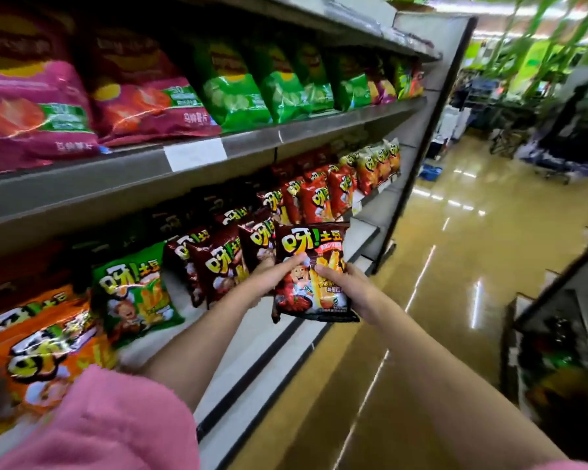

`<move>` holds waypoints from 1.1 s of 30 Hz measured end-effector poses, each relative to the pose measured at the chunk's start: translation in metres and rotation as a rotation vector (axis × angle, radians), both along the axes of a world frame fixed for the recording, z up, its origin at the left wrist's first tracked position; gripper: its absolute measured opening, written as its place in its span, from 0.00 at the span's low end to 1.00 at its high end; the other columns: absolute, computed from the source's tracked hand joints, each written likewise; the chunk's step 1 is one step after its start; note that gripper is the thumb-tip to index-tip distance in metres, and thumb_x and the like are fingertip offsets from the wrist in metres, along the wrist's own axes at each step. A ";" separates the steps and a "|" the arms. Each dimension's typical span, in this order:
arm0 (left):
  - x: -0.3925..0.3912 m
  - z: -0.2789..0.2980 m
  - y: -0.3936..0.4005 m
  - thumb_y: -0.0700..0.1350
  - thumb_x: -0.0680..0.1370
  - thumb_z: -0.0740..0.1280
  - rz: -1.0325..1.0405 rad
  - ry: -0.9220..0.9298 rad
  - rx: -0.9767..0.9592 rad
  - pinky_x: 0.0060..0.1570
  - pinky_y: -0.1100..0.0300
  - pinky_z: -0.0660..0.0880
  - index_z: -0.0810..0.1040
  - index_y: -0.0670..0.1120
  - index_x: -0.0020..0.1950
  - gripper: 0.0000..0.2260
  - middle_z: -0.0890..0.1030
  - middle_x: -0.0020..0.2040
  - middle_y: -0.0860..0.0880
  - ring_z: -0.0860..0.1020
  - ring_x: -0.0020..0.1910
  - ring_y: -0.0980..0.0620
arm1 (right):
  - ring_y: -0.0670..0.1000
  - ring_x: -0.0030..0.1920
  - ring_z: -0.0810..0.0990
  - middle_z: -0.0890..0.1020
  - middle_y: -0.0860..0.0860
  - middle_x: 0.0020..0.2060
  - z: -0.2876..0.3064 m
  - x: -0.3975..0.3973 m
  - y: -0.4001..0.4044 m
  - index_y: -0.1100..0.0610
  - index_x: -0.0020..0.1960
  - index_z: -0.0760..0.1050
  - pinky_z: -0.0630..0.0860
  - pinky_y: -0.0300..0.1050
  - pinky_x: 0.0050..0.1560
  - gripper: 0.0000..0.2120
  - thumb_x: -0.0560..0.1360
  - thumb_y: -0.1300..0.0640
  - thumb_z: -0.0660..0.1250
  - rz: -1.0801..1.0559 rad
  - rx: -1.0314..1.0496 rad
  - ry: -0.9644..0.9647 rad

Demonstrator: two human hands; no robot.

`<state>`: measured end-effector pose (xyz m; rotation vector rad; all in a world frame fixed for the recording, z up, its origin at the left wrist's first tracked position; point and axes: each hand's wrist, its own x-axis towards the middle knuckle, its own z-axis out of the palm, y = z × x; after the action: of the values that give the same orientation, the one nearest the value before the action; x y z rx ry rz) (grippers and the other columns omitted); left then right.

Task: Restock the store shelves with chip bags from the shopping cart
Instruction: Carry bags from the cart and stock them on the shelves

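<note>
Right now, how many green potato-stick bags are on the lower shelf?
1 visible: the green bag stands on the lower shelf between the orange bags and dark brown bags. More may hide behind it.

Shiny tan floor (462, 266) runs down the aisle, catching streaks of ceiling light. Green hanging decorations (537, 39) dangle up top, blurry dark displays (564, 137) further back.

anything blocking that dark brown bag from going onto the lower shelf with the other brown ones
Nothing visible does. Both the left hand and right hand hold the dark brown bag just in front of the row of matching brown bags, with open air between it and the lower shelf.
</note>
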<state>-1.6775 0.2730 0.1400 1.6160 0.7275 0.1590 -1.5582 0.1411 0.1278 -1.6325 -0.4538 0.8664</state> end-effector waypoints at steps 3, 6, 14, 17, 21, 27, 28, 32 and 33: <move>0.039 -0.021 0.001 0.79 0.55 0.65 -0.019 0.029 0.001 0.70 0.43 0.64 0.52 0.45 0.78 0.61 0.60 0.76 0.44 0.64 0.73 0.43 | 0.57 0.48 0.84 0.82 0.57 0.51 -0.009 0.032 -0.008 0.59 0.61 0.66 0.79 0.56 0.54 0.31 0.66 0.48 0.77 -0.025 -0.017 0.018; 0.067 -0.022 -0.006 0.76 0.59 0.66 -0.006 0.021 -0.017 0.69 0.45 0.66 0.53 0.43 0.77 0.58 0.62 0.75 0.43 0.67 0.71 0.44 | 0.56 0.48 0.84 0.82 0.56 0.50 -0.022 0.070 -0.010 0.57 0.61 0.65 0.80 0.55 0.54 0.30 0.68 0.49 0.76 -0.032 -0.040 0.039; 0.152 -0.020 -0.008 0.63 0.73 0.66 0.130 -0.016 -0.046 0.66 0.50 0.69 0.67 0.49 0.68 0.30 0.74 0.66 0.48 0.74 0.64 0.46 | 0.58 0.51 0.83 0.81 0.58 0.54 -0.017 0.169 0.006 0.59 0.62 0.64 0.79 0.57 0.56 0.33 0.66 0.47 0.77 0.129 -0.020 0.039; 0.187 -0.008 -0.014 0.60 0.75 0.65 0.161 -0.024 -0.034 0.65 0.52 0.70 0.66 0.51 0.67 0.24 0.73 0.65 0.51 0.74 0.63 0.47 | 0.57 0.52 0.82 0.81 0.57 0.54 -0.005 0.209 0.011 0.58 0.62 0.65 0.78 0.55 0.56 0.32 0.67 0.47 0.76 0.196 -0.005 0.005; 0.230 0.007 -0.030 0.55 0.79 0.63 0.278 -0.085 -0.027 0.57 0.59 0.67 0.60 0.44 0.75 0.28 0.65 0.59 0.55 0.71 0.62 0.50 | 0.57 0.59 0.79 0.78 0.56 0.59 0.006 0.258 0.014 0.57 0.66 0.63 0.74 0.58 0.63 0.38 0.64 0.44 0.77 0.270 0.003 -0.058; 0.261 -0.029 -0.018 0.71 0.67 0.68 0.422 -0.042 -0.011 0.65 0.50 0.69 0.57 0.46 0.76 0.47 0.65 0.74 0.45 0.70 0.68 0.45 | 0.56 0.57 0.80 0.80 0.55 0.59 -0.010 0.295 0.024 0.54 0.68 0.65 0.75 0.58 0.61 0.47 0.55 0.39 0.80 0.436 0.007 -0.043; 0.263 -0.031 -0.017 0.71 0.65 0.68 0.449 -0.026 -0.012 0.66 0.48 0.68 0.55 0.45 0.76 0.50 0.64 0.74 0.44 0.69 0.69 0.44 | 0.56 0.57 0.80 0.80 0.54 0.59 -0.015 0.299 0.029 0.54 0.68 0.66 0.75 0.58 0.61 0.45 0.57 0.40 0.79 0.456 0.005 -0.040; 0.268 -0.038 0.000 0.63 0.71 0.69 0.557 0.004 0.026 0.70 0.46 0.64 0.50 0.47 0.77 0.44 0.59 0.76 0.43 0.63 0.73 0.42 | 0.54 0.59 0.79 0.80 0.53 0.60 -0.033 0.309 0.064 0.53 0.67 0.71 0.74 0.55 0.63 0.32 0.68 0.41 0.74 0.518 -0.091 -0.223; 0.269 -0.041 0.007 0.61 0.72 0.68 0.586 0.002 0.052 0.70 0.45 0.63 0.50 0.47 0.78 0.43 0.57 0.77 0.44 0.61 0.74 0.42 | 0.54 0.61 0.77 0.79 0.53 0.61 -0.039 0.313 0.075 0.53 0.67 0.71 0.73 0.55 0.65 0.34 0.67 0.37 0.72 0.526 -0.136 -0.318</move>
<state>-1.4086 0.2800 0.0990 1.4107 1.1921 0.6016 -1.2457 0.2164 0.0892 -1.8158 -1.1015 1.0384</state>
